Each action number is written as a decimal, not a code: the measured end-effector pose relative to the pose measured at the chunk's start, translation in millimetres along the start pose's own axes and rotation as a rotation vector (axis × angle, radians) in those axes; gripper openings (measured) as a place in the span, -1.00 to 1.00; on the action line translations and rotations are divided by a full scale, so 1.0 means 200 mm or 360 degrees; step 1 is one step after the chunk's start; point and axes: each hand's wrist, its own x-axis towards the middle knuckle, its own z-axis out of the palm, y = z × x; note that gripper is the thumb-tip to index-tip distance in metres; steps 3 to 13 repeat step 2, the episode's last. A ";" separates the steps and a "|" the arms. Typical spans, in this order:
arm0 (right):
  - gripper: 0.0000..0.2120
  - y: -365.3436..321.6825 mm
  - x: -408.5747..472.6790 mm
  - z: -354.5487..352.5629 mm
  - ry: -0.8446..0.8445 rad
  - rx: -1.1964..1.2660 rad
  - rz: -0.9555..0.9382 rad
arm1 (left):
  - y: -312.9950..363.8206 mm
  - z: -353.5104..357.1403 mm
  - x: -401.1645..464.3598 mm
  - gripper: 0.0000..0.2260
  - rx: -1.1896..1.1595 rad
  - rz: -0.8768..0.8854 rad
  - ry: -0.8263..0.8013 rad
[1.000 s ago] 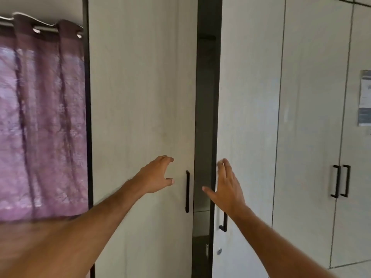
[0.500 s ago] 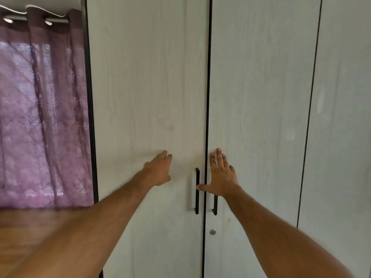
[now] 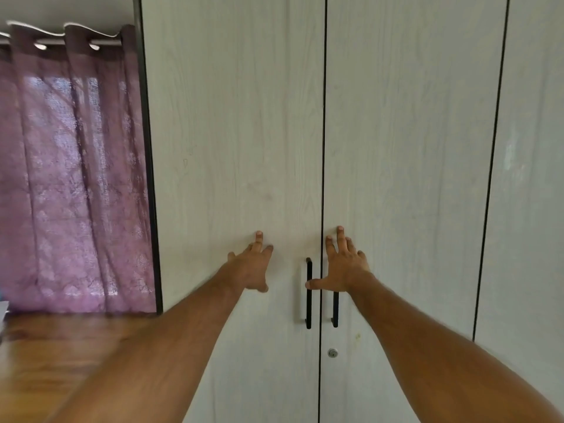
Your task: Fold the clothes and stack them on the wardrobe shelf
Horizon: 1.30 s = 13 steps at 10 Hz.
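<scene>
Both hands, left hand (image 3: 251, 267) and right hand (image 3: 343, 268), fingers spread and empty, press the pale wood-grain wardrobe doors (image 3: 244, 148) closed, likely finishing.

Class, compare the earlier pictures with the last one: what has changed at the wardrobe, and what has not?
The two wardrobe doors, ajar with a dark gap a second ago, are now pushed shut. The left hand and right hand moved forward and press flat on them, gripping nothing. The black handles remain ungrasped; the purple curtain is unchanged.

Head camera facing forward, close in
It is looking straight at the pale wood-grain wardrobe doors (image 3: 396, 148), with the purple curtain (image 3: 70, 178) left.
</scene>
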 end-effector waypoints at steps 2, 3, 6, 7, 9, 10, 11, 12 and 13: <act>-0.03 -0.15 -0.03 -0.33 0.0071 0.0124 -0.0140 | -0.06 -0.30 -0.07 -0.27 -0.0107 0.0103 0.0046; -0.03 -0.15 -0.03 -0.33 0.0071 0.0124 -0.0140 | -0.06 -0.30 -0.07 -0.27 -0.0107 0.0103 0.0046; -0.03 -0.15 -0.03 -0.33 0.0071 0.0124 -0.0140 | -0.06 -0.30 -0.07 -0.27 -0.0107 0.0103 0.0046; -0.03 -0.15 -0.03 -0.33 0.0071 0.0124 -0.0140 | -0.06 -0.30 -0.07 -0.27 -0.0107 0.0103 0.0046; -0.03 -0.15 -0.03 -0.33 0.0071 0.0124 -0.0140 | -0.06 -0.30 -0.07 -0.27 -0.0107 0.0103 0.0046; -0.03 -0.15 -0.03 -0.33 0.0071 0.0124 -0.0140 | -0.06 -0.30 -0.07 -0.27 -0.0107 0.0103 0.0046; -0.03 -0.15 -0.03 -0.33 0.0071 0.0124 -0.0140 | -0.06 -0.30 -0.07 -0.27 -0.0107 0.0103 0.0046; -0.03 -0.15 -0.03 -0.33 0.0071 0.0124 -0.0140 | -0.06 -0.30 -0.07 -0.27 -0.0107 0.0103 0.0046; -0.03 -0.15 -0.03 -0.33 0.0071 0.0124 -0.0140 | -0.06 -0.30 -0.07 -0.27 -0.0107 0.0103 0.0046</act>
